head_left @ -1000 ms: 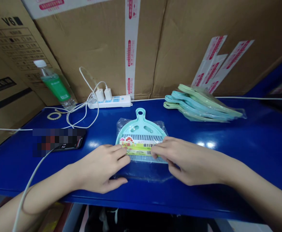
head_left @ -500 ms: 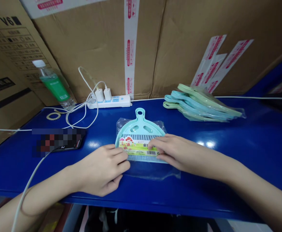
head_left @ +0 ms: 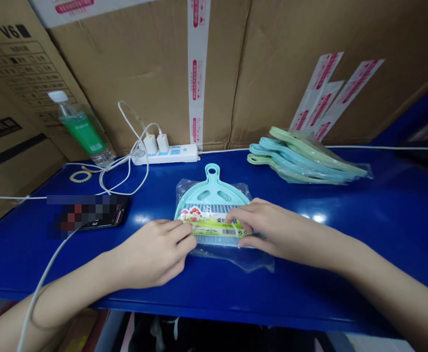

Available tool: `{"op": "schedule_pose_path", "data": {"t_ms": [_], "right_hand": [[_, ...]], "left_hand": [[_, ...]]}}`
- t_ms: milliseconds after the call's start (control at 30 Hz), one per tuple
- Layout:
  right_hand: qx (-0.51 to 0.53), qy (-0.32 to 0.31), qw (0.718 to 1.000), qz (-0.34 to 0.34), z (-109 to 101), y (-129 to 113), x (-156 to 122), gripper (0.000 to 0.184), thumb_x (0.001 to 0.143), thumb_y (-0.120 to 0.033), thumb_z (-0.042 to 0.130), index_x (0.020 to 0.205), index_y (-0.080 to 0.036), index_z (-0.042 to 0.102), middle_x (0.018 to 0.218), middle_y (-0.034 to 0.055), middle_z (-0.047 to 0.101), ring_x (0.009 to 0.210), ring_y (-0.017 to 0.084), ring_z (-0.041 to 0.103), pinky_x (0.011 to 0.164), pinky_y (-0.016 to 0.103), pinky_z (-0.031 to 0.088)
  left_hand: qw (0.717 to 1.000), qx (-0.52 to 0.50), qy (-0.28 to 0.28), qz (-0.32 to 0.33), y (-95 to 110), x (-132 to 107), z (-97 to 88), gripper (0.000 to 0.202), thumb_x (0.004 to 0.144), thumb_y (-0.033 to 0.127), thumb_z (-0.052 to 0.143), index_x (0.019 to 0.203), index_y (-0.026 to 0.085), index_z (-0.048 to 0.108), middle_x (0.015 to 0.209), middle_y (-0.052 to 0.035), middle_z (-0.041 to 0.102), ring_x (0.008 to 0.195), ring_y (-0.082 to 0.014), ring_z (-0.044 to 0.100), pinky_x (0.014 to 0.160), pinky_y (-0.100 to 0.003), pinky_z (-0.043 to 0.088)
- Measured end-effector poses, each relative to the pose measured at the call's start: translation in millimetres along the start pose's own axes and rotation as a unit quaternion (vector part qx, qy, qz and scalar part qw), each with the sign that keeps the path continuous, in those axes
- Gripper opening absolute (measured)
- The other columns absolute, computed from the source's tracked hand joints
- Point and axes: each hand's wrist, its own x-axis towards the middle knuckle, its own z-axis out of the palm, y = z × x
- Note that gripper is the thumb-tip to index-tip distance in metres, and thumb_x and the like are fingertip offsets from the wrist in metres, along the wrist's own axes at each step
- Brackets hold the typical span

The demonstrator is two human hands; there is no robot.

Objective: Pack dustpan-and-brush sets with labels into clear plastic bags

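Observation:
A mint-green mini dustpan and brush set lies in a clear plastic bag on the blue table, handle pointing away from me. A colourful paper label runs across its lower part. My left hand pinches the label's left end with thumb and fingers together. My right hand presses its fingertips on the label's right end, with the thumb at the bag's lower edge. The bag's loose open end lies flat on the table between my hands.
A stack of bagged green and blue dustpan sets sits at the back right. A white power strip with chargers and cables, a green-labelled water bottle, a bead bracelet and a phone lie left. Cardboard boxes wall the back.
Both hands have slid slightly away from me along the label, and the bag's loose open end, earlier under my fingers, now lies uncovered on the table.

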Motion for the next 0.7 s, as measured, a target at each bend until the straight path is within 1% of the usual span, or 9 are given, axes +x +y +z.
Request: {"op": "schedule_pose_path", "data": {"t_ms": [267, 467, 700], "right_hand": [[-0.017, 0.002, 1.0, -0.013, 0.2, -0.7, 0.1, 0.023, 0.082, -0.021, 0.061, 0.105, -0.017, 0.059, 0.079, 0.0041, 0.067, 0.078, 0.021, 0.061, 0.07, 0.033, 0.044], [-0.042, 0.004, 0.999, -0.017, -0.1, -2.0, -0.2, 0.022, 0.083, -0.021, 0.059, 0.105, -0.017, 0.059, 0.082, 0.0055, 0.068, 0.078, 0.022, 0.062, 0.07, 0.034, 0.045], [-0.054, 0.004, 0.998, -0.022, -0.3, -2.6, -1.0, 0.021, 0.085, -0.02, 0.058, 0.106, -0.017, 0.057, 0.087, 0.0061, 0.069, 0.08, 0.022, 0.062, 0.072, 0.034, 0.044]], "left_hand": [[0.999, 0.031, -0.014, -0.01, 0.9, -0.5, 0.3, 0.015, 0.088, 0.013, 0.037, 0.08, 0.017, 0.05, 0.075, -0.0018, 0.057, 0.057, -0.0138, 0.053, 0.051, -0.026, 0.04], [0.999, 0.039, -0.016, -0.011, 0.7, 0.0, 1.2, 0.018, 0.089, 0.013, 0.035, 0.081, 0.017, 0.051, 0.072, -0.0015, 0.056, 0.055, -0.0139, 0.053, 0.05, -0.026, 0.04], [0.999, 0.035, -0.028, -0.008, 1.5, 0.8, 1.4, 0.014, 0.088, 0.014, 0.04, 0.079, 0.017, 0.05, 0.073, -0.0016, 0.057, 0.057, -0.0144, 0.053, 0.051, -0.026, 0.04]]}}
